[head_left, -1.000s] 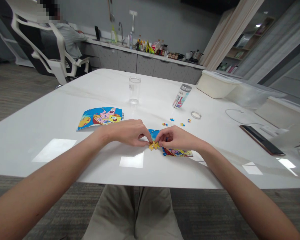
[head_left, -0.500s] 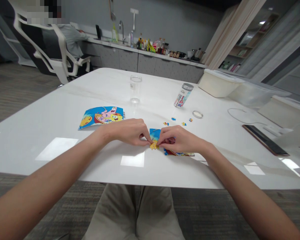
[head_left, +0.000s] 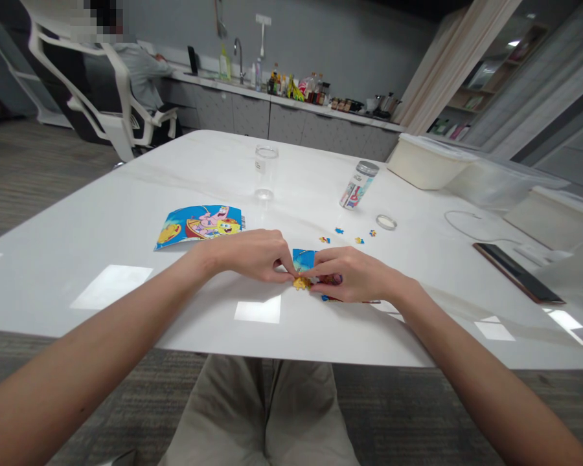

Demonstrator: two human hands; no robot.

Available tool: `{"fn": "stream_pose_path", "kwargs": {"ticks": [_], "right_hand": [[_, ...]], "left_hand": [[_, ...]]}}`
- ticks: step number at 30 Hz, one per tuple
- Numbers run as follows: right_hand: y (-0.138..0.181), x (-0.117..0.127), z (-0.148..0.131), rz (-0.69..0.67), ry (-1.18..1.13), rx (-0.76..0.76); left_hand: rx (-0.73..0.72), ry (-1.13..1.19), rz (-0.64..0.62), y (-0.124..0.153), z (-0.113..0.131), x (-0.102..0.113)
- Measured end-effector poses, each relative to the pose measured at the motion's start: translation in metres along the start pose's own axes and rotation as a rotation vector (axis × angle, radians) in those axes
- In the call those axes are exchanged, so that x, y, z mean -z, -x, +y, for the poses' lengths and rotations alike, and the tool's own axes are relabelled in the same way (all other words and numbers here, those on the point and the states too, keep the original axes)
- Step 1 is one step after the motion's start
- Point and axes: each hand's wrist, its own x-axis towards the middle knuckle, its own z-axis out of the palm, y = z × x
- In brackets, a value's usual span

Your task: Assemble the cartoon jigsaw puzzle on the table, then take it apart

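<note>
Grey kitchen cabinets line the far wall; before them stands a large white desk. A seated person in a pale sleeve occupies a white-framed chair at far left. Pale storage bins sit along the desk's right side, with a dark phone-like slab nearer.

Left hand: thumb and index pinched together on the left edge of the yellow puzzle section, which lies at the near desk, centre. Right hand: index extended over that section, thumb at its right; whether these fingers grip or merely press, cannot be told. Picture sheet lies to the left, a clear jar and a printed canister beyond. Ring-shaped lid noted beside four loose puzzle pieces.
</note>
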Motion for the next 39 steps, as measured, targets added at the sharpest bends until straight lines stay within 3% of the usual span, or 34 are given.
{"fn": "stream_pose_path", "kwargs": {"ticks": [20, 32, 39], "right_hand": [[-0.002, -0.005, -0.006, 0.050, 0.079, -0.030], [-0.004, -0.008, -0.004, 0.253, 0.416, 0.201], [-0.003, -0.010, -0.004, 0.171, 0.441, 0.200]], "left_hand": [[-0.022, 0.007, 0.015, 0.000, -0.002, -0.002], [-0.019, 0.016, 0.010, 0.000, -0.001, -0.001], [-0.026, 0.020, 0.021, 0.000, -0.001, -0.001]]}}
